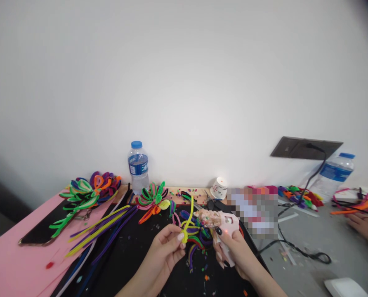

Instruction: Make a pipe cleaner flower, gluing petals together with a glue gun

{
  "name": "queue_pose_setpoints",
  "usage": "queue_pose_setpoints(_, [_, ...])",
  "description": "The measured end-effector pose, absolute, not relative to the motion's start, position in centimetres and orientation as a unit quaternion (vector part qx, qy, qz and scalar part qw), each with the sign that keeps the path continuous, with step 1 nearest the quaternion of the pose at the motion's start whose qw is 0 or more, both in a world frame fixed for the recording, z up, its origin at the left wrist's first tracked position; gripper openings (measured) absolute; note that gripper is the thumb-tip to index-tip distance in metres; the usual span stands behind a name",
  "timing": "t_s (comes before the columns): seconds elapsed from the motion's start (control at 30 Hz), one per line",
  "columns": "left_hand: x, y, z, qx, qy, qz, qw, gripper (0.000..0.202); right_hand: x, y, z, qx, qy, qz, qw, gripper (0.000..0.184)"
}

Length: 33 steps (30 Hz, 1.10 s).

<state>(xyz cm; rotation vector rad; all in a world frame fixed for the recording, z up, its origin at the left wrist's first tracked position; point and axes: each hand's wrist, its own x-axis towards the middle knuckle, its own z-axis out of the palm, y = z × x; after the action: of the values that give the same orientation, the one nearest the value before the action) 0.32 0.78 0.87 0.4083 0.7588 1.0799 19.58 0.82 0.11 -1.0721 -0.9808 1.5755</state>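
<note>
Between the thumb and fingers of my left hand (168, 247) is a yellow pipe cleaner (190, 214), coiled at its lower end with a tail standing up. My right hand (230, 247) is wrapped round the handle of a pale pink hot glue gun (227, 222), which shows a small red light. The gun's crusted nozzle end points left, close to the yellow tail; I cannot tell whether they touch. Below and behind both hands, colourful bent pipe cleaners (196, 240) lie on the black mat (134, 251), partly hidden.
Left are loose pipe cleaners (109, 225), a phone (38, 231) on pink paper (7, 260) and a pipe-cleaner flower bunch (94, 189). Behind stand a water bottle (138, 167) and paper cup (218, 189). A black cord (295, 243) crosses the right side, near another person's hand (363, 225).
</note>
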Motion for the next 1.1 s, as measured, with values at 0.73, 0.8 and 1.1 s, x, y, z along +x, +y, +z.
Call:
queue_pose_setpoints(0.73, [0.5,0.7,1.0,0.184,0.355,0.494,0.772,0.022,19.6,0.9,0.3,-0.452,-0.395,0.630,0.493,0.036])
queue_pose_setpoints(0.8, [0.5,0.7,0.9,0.182,0.352,0.493,0.774,0.022,19.6,1.0,0.3,-0.461,-0.395,0.625,0.491,0.035])
queue_pose_setpoints(1.1, [0.4,0.7,1.1,0.179,0.350,0.488,0.779,0.021,20.2,1.4,1.0,-0.485,-0.425,0.555,0.526,0.033])
